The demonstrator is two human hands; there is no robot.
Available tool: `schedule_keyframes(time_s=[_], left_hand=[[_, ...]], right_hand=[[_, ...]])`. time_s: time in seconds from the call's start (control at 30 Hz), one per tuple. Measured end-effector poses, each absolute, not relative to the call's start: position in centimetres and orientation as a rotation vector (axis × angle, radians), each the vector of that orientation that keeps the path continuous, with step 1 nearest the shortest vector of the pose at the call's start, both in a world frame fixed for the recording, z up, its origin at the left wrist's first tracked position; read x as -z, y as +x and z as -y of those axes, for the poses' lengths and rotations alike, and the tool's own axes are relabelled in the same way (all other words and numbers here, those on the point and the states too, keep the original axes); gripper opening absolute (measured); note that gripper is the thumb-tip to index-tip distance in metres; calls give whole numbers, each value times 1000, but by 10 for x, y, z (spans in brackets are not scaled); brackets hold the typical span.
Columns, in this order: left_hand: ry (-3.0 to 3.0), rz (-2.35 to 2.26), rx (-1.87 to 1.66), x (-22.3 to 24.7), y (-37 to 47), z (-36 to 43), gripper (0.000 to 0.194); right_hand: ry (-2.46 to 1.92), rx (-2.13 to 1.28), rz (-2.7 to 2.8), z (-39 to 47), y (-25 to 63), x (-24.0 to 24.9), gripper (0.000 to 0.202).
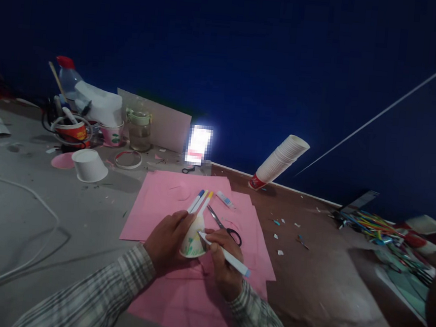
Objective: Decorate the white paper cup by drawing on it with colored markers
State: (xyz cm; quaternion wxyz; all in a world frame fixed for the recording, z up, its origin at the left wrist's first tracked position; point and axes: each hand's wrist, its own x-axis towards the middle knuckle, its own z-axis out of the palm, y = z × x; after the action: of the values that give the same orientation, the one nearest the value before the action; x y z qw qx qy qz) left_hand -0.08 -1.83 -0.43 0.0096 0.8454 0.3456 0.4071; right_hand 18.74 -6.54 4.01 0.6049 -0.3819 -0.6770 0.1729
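Observation:
My left hand (168,239) is wrapped around a white paper cup (194,244) that has green and yellow drawing on its side. In my right hand (225,266) is a white marker (234,262) with a pale blue end, its tip at the cup's side. Beyond the cup, several markers (200,202) with blue and yellow ends lie on pink paper sheets (149,203). Dark-handled scissors (233,234) lie just past my right hand, and a small glue tube (225,200) is farther back.
A tall leaning stack of paper cups (281,159) stands at the back right. An upturned white tub (90,166), a tape ring (127,159) and a glass jar (139,131) are on the left. A white cable (51,210) curves across the left side. Colourful strands (383,231) lie far right.

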Motion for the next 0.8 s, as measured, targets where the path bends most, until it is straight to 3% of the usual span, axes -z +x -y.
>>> schedule_keyframes(time_s=[0.8], left_hand=[[2634,-1073,-1215,7,-3,18,104]], right_hand=[[-913,-479,1559,67,187,-44,21]])
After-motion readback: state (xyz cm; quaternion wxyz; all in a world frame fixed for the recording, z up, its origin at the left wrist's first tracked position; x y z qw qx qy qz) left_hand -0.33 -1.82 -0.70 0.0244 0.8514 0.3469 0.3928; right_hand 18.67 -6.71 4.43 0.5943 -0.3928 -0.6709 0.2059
